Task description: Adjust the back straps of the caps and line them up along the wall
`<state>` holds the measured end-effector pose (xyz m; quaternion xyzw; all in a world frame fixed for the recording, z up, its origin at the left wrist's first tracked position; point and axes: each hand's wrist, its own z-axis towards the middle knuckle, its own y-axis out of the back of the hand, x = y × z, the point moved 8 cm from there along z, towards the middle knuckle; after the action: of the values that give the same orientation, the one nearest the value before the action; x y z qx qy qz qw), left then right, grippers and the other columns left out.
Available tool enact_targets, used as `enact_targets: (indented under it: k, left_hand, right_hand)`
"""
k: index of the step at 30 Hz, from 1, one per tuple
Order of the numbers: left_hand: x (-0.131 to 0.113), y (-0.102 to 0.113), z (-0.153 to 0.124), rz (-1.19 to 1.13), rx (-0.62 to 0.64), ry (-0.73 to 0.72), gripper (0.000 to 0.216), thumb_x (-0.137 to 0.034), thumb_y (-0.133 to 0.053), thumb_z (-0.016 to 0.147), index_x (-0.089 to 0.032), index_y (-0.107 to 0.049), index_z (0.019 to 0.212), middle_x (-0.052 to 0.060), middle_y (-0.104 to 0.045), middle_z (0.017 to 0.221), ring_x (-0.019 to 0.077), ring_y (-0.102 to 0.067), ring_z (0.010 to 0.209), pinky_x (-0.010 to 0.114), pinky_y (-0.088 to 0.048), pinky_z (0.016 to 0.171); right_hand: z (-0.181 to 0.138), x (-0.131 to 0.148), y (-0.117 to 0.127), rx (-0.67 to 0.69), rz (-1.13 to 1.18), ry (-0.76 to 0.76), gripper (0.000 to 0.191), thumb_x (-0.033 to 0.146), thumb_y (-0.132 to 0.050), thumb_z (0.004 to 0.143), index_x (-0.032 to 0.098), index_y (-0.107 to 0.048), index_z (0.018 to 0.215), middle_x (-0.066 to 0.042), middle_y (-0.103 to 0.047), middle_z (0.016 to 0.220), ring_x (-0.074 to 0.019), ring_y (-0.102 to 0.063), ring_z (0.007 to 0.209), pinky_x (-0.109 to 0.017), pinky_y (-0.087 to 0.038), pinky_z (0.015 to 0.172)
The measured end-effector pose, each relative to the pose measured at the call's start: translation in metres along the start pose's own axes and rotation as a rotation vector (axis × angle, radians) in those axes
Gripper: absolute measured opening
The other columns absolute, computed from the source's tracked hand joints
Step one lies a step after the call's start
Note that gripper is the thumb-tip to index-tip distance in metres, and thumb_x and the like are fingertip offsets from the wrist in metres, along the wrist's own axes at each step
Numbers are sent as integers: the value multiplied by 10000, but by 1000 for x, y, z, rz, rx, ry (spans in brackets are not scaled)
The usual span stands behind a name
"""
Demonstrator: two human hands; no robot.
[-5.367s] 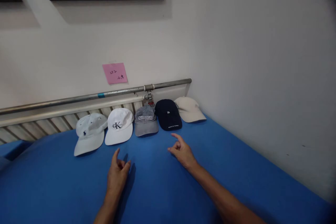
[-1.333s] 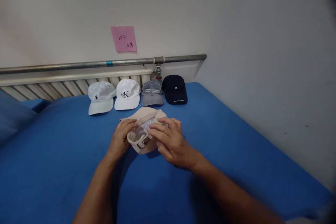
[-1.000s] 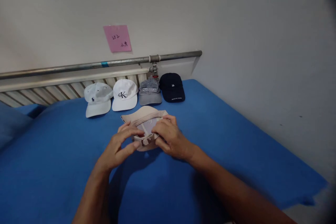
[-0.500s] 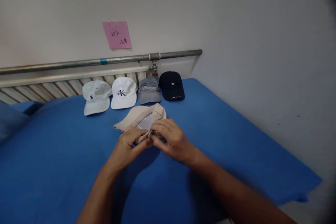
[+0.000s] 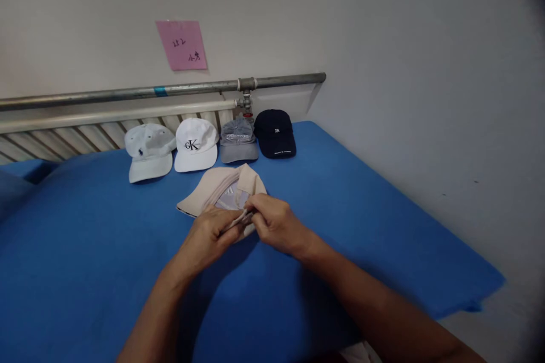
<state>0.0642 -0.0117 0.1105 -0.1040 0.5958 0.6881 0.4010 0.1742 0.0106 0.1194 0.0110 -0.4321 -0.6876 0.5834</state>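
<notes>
So the beige cap (image 5: pixel 221 190) is lying upside down on the blue bedsheet (image 5: pixel 361 204), just in front of the row of four other caps, and its back strap is being worked on. The left hand (image 5: pixel 209 233) and right hand (image 5: pixel 276 222) are brought together at the rear of the cap, with the fingertips of both pinched on the thin adjuster strap (image 5: pixel 238 220) between them. Whether the buckle itself is gripped can't really be told, since it's hidden under the fingers.

Judged from that, the step in hand looks like the strap being adjusted or fastened at the closure. The next move probably calls for a small, steady pull with one hand while the cap is held down by the other, so the soft crown isn't dragged across the sheet.

Behind it, the white polo cap (image 5: pixel 149 150), white CK cap (image 5: pixel 196 143), grey cap (image 5: pixel 238 140) and navy cap (image 5: pixel 275 133) are lined up untouched against the radiator (image 5: pixel 63 139), with a pink note (image 5: pixel 181 45) stuck on the wall above.
</notes>
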Motion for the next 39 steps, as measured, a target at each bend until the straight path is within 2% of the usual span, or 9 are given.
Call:
enact_targets:
  k: [5,12,17,20,23,30,34,37,39]
  left_hand:
    - [20,2,-4,-258,49,204,253,-356,-531,887,-190,-663,1025,9,-682,860,150,-584,723,248,-428,648]
    - [21,6,-4,-307,25,193,269,-348,-429,918,-171,-557,762,-15,-530,681,133,-483,658,236,-387,601]
    - [20,4,-4,-318,47,209,274,-353,-420,916,-170,-549,759,-15,-504,683,132,-452,656,242,-377,603]
    - [22,3,-4,-305,64,219,281,-350,-419,915,-173,-506,715,-22,-478,664,125,-437,643,238,-354,587]
    - [25,0,-4,-295,97,220,302,-371,-426,914,-174,-473,690,-31,-438,644,117,-408,622,233,-328,565]
    - [30,-1,-8,-354,126,255,340,-423,-449,910,-178,-443,674,-43,-361,626,106,-338,591,223,-277,531]
    - [38,8,-11,-415,78,288,342,-448,-480,898,-168,-512,704,-34,-423,656,109,-380,612,218,-313,553]
    - [38,14,-13,-439,88,274,323,-431,-488,900,-162,-572,743,-26,-482,678,113,-419,629,216,-345,576]
    - [31,8,-14,-437,199,245,293,-394,-499,900,-160,-604,758,-23,-502,672,112,-437,631,214,-361,585]
  right_hand:
    - [0,4,8,-75,56,64,254,36,-460,804,195,-586,957,-63,-644,969,-168,-610,921,-322,-511,840]
    - [-4,19,-3,-17,-30,224,169,98,-520,840,180,-623,946,-108,-613,1061,-198,-586,977,-366,-521,864]
    - [-3,18,-10,-15,-69,200,191,111,-526,825,160,-596,996,-129,-620,1074,-220,-588,999,-379,-522,881]
    - [-2,16,-13,-1,-42,183,125,98,-519,820,164,-594,896,-118,-632,1020,-204,-595,948,-357,-531,840]
    - [-1,9,-14,35,98,93,102,85,-547,777,185,-563,766,-82,-631,996,-184,-600,930,-339,-526,815]
    - [-1,-24,-19,129,619,-346,115,119,-595,687,178,-523,619,-19,-635,930,-146,-595,824,-289,-490,717]
    - [-6,-44,-25,70,926,-559,86,168,-562,670,177,-511,601,-23,-641,865,-152,-598,789,-282,-480,686]
    - [-6,-50,-18,1,923,-568,37,188,-560,703,182,-553,666,-20,-635,845,-134,-578,705,-271,-473,637]
    - [-1,-44,-5,-54,759,-437,70,174,-548,751,196,-605,786,-32,-640,951,-134,-583,727,-277,-479,637]
